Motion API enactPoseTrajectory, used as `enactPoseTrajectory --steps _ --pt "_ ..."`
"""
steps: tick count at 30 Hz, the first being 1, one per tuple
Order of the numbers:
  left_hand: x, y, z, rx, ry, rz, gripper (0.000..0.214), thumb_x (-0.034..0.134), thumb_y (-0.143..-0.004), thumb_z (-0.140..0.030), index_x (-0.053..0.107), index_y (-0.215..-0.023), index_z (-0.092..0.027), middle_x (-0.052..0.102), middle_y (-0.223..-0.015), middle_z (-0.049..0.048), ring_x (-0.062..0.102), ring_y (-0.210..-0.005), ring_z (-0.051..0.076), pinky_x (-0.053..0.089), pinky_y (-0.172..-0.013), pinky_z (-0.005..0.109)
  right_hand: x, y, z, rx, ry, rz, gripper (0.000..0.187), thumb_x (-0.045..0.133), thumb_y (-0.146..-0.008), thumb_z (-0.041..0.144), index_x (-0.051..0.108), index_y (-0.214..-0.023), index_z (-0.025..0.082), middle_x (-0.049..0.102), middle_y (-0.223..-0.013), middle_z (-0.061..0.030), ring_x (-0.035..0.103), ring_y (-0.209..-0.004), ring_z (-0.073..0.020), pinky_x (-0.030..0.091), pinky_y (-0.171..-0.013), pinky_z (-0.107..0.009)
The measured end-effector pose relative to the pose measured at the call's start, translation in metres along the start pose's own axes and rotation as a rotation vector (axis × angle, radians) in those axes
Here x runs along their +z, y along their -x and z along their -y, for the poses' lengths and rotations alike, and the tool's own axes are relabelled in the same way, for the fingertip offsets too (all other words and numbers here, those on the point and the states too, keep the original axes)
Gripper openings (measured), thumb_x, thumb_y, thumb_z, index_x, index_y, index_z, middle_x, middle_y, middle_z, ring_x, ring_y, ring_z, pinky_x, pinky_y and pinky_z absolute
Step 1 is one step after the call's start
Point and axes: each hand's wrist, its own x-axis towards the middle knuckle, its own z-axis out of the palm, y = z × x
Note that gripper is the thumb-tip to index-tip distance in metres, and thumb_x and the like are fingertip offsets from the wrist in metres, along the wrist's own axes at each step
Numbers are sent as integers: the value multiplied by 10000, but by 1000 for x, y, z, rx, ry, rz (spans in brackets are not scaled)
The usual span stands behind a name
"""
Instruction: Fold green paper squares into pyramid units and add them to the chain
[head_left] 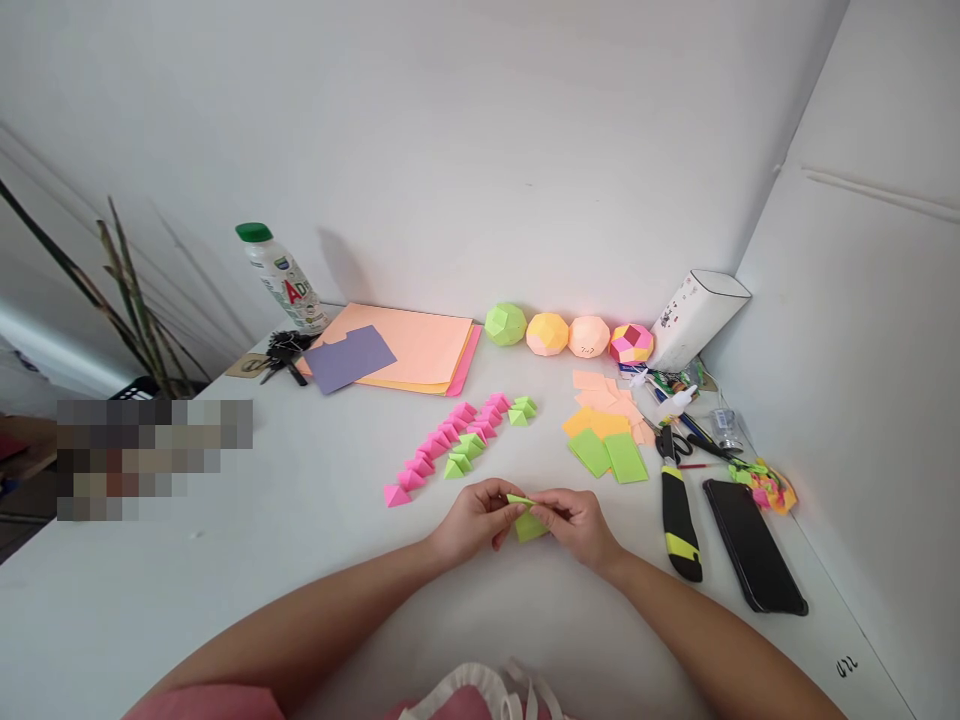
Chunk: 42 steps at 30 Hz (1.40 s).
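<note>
Both hands meet over the near middle of the table. Between the fingertips of my left hand (pixel 480 518) and my right hand (pixel 579 522) is a green paper piece (pixel 532 527), pinched from both sides; part of it is hidden by the fingers. Just beyond lie rows of pink folded paper units (pixel 437 443) and several green folded units (pixel 463 455). Flat green paper pieces (pixel 625 458) rest to the right of the hands, overlapping orange paper pieces (pixel 587 425) and peach ones (pixel 604 392).
Against the wall stand several paper balls (pixel 547 334) and a white container (pixel 697 318). A utility knife (pixel 681 525), scissors (pixel 673 443) and a phone (pixel 754 546) lie at right. Paper sheets (pixel 416 345), a bottle (pixel 283 280) and keys (pixel 285 358) are at back left.
</note>
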Motion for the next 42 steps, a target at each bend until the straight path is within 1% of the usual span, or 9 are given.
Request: enactPoseTrajectory --steps 6,13,17,21,26,28,34,37,42 --pt "-2 -1 2 4 26 22 345 658 -707 -474 575 -798 -153 471 -390 -87 402 -332 64 353 -368 184 0 0 2 -1 -14 10 243 616 -802 352 736 -889 159 679 -677 -41 534 -536 -126 423 -487 -234" --pt "-1 0 -2 24 26 20 335 627 -737 -478 525 -734 -159 466 -384 -90 393 -317 52 298 -368 169 0 0 1 7 -17 23 250 615 -802 359 734 -895 160 681 -700 -46 544 -571 -136 436 -516 -245" --pt "-1 1 -3 28 24 1 348 617 -740 -493 509 -717 -163 459 -371 -93 377 -308 50 276 -367 170 -1 -1 1 57 -66 42 254 618 -799 369 728 -888 157 654 -669 -35 517 -552 -124 423 -498 -236" --pt "-1 1 -2 38 33 -11 348 618 -742 -492 492 -698 -170 462 -359 -92 372 -303 52 272 -366 171 -2 -1 2 112 -132 62 239 631 -789 361 723 -870 156 602 -616 -10 462 -515 -103 396 -474 -226" --pt "-1 1 -1 57 56 -12 360 626 -735 -495 472 -666 -177 458 -350 -92 362 -296 54 264 -362 174 -5 -3 4 149 -150 86 230 639 -782 357 729 -859 159 561 -585 6 429 -503 -93 363 -451 -215" --pt "-1 1 -1 68 53 -9 356 626 -740 -488 474 -662 -175 457 -353 -91 364 -300 53 263 -364 173 -6 -4 5 168 -154 94 236 647 -773 363 731 -856 160 562 -580 7 439 -500 -94 373 -451 -216" --pt "-2 0 1 64 60 7 329 644 -731 -467 504 -710 -171 475 -399 -87 411 -322 62 303 -365 175 -9 -5 4 202 -159 133 255 653 -766 381 731 -884 169 641 -671 -23 550 -573 -130 451 -490 -236" --pt "-2 1 3 70 49 11 317 637 -741 -456 500 -716 -171 479 -400 -87 415 -323 60 312 -363 172 -10 -5 3 197 -159 150 258 649 -772 380 728 -892 165 649 -670 -25 565 -580 -133 459 -495 -237" --pt "0 3 1 72 7 -3 325 613 -760 -461 475 -700 -173 472 -377 -90 401 -310 55 304 -355 166 -10 -5 3 190 -150 157 251 654 -767 379 721 -854 153 641 -663 -18 560 -574 -125 458 -501 -234"
